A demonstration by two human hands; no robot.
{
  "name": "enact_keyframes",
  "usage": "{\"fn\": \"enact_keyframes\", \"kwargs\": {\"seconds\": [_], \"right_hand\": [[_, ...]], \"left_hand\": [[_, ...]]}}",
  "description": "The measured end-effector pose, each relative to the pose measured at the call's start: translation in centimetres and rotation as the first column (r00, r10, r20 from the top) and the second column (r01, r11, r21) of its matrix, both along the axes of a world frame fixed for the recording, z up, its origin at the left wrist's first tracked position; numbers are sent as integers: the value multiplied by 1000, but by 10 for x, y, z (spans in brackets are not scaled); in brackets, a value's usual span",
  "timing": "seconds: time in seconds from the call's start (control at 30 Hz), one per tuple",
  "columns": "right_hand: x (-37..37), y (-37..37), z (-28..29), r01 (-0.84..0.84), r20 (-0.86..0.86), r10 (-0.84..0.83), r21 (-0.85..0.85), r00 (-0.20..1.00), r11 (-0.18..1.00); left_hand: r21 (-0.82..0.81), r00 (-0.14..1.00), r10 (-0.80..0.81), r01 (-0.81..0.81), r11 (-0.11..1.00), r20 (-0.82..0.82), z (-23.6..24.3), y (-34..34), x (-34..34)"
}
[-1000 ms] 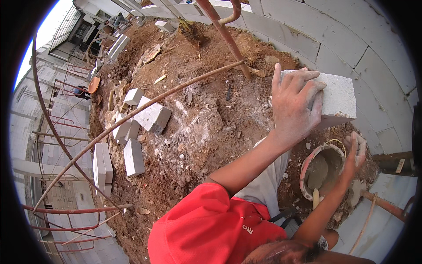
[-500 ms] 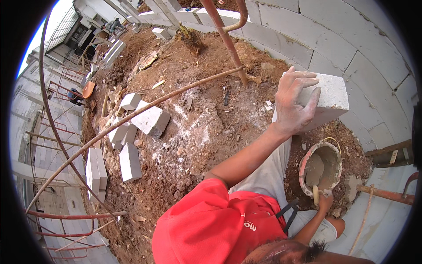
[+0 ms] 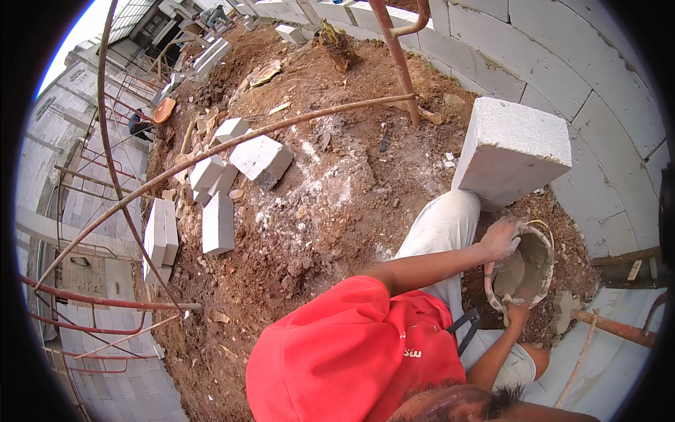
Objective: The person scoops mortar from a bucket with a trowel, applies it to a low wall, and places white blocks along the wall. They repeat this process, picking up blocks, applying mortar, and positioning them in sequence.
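My left hand (image 3: 502, 238) has its fingers curled at the upper-left rim of a mortar bucket (image 3: 547, 266). My right hand (image 3: 515, 313) is closed at the bucket's lower edge, around a trowel handle that is mostly hidden by the fingers. Wet grey mortar (image 3: 512, 274) lies inside the bucket. A large white block (image 3: 513, 151) stands slightly tilted just beyond the knee of my grey trousers (image 3: 436, 225), close to the block wall, with neither hand on it.
Loose blocks (image 3: 260, 160) lie on the soil (image 3: 309, 232) at left. Scaffold tubes (image 3: 190, 171) cross the foreground, with an upright (image 3: 397, 63) beyond. A block wall (image 3: 612, 133) curves along the right. A person (image 3: 139, 125) crouches in the far left distance; another (image 3: 214, 17) is further back.
My left hand has let go of the white block and moved down to the bucket rim. My right hand has moved down and closed at the trowel handle.
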State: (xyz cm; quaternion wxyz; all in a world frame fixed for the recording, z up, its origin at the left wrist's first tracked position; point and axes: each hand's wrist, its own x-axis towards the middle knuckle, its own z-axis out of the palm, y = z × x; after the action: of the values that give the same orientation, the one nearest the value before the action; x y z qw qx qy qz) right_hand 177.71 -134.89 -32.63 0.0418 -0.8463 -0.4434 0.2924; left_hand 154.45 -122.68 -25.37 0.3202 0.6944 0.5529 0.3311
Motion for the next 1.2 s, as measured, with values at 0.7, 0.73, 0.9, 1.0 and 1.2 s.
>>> {"fn": "enact_keyframes", "kwargs": {"seconds": [0.7,0.73,0.9,1.0,1.2], "right_hand": [[72,1,-46,-8,-441,59,118,895,993],[71,0,-43,-61,-450,86,69,889,996],[61,-7,-4,-47,-435,42,0,899,999],[59,-7,10,-138,-92,137,1,986,990],[40,17,16,-99,26,103,-126,994,987]], "left_hand": [[-588,863,318,-30,808,392,-142,-6,34],[-567,840,294,20,824,456,-139,-5,35],[-619,664,289,332,712,689,-108,2,26],[-515,670,163,370,773,725,-91,18,25],[-596,675,147,501,628,723,-76,10,18]]}}
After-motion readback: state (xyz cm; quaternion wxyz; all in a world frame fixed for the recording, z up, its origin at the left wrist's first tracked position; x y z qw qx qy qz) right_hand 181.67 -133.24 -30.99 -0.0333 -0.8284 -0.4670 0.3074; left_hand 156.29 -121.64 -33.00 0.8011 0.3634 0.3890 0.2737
